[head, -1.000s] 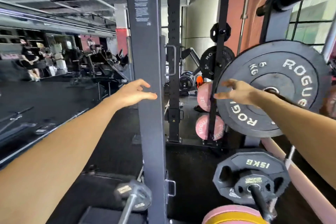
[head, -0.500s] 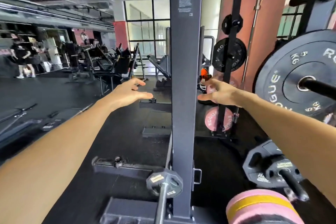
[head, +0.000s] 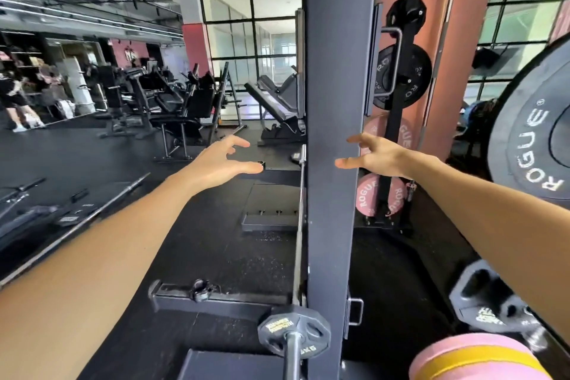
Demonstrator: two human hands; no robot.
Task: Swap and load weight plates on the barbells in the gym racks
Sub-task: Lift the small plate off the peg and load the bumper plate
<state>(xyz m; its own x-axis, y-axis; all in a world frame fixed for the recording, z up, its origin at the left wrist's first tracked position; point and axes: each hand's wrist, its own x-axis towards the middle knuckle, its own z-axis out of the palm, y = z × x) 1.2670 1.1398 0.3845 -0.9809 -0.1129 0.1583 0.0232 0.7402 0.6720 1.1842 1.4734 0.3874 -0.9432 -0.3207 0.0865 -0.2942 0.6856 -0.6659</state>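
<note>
1. Far left, a mirrored wall point(head: 46, 71) reflects a standing person; nothing there concerns the plates.
2. The left hand point(head: 216, 165) reaches forward with its fingers spread and gripping nothing, well short of any plate. It probably hangs free for balance as the person steps round the rack.
3. Near and low, just left of the post, a small black plate point(head: 293, 335) sits at the end of a barbell point(head: 298, 225) that runs away along the floor. Its yellow lettering is too blurred to read, though "5KG" seems printed on its lower edge.
4. The rack upright point(head: 334, 163) fills the middle, with a white label near the top too small to read.
5. The right hand point(head: 377, 156) is open too, fingers apart, its thumb in front of the post's right edge; whether it touches the post I cannot tell.
6. Beyond it, a storage post carries black plates point(head: 413, 71) and pink plates point(head: 368, 194) marked "ROGUE", kept close for quick swaps.
7. Far right, a large black plate point(head: 530, 148) reading "ROGUE" hangs at chest height, seemingly loaded on a racked bar.
8. Near right, a pink plate with a yellow band point(head: 475, 359) and a black grip plate point(head: 487, 302).
</note>
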